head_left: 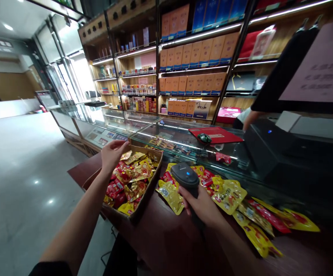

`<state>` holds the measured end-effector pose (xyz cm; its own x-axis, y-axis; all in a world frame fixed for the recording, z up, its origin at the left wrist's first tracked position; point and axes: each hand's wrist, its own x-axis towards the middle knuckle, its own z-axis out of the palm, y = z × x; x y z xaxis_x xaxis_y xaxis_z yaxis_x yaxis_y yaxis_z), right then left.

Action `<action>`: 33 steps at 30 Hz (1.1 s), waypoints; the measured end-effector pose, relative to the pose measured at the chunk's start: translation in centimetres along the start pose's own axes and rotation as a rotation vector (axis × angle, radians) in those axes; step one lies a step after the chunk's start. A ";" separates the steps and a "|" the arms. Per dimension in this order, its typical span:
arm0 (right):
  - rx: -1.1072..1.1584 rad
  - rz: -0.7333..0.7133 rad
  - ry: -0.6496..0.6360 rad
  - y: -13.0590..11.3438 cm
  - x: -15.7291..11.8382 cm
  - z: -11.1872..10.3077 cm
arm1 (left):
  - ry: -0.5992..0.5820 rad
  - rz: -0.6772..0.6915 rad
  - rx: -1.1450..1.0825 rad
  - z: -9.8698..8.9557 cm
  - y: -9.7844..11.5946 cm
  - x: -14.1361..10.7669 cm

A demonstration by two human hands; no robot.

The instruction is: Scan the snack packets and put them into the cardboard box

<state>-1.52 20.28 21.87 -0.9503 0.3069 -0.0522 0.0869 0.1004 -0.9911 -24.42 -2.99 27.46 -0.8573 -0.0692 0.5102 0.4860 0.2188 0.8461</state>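
- On the dark surface (166, 234), the right hand (202, 205) grips a black barcode scanner (187, 177), fingers wrapped tight round its handle (blue light showing on the head).
- Just beyond the scanner lie loose yellow and red snack packets (229, 195), strewn rightward along the surface.
- Left of them, the left hand (112, 153) hovers with fingers spread loosely over a cardboard box (150, 188) full of similar packets, holding nothing I can make out.
- Behind stands a glass display counter (166, 138) bearing a red mat (215, 135).
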 end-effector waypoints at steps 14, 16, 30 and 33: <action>0.004 -0.074 0.069 -1.3 0.4 -3.0 | -1.120 0.509 0.427 12.1 1.5 -8.6; 0.005 -0.068 0.076 -1.3 0.5 -3.3 | -1.279 0.524 0.527 13.8 1.3 -9.7; 0.035 0.055 0.115 -0.2 1.5 -3.9 | -1.508 0.703 0.730 15.6 -0.5 -12.3; 0.025 0.066 0.127 -0.2 1.5 -3.8 | -1.535 0.612 0.675 15.5 -0.3 -11.1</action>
<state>-1.81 24.35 22.47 -0.8973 0.4293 -0.1028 0.1386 0.0528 -0.9889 -17.74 12.74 19.15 -0.1653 0.9606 -0.2236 0.9556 0.2120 0.2047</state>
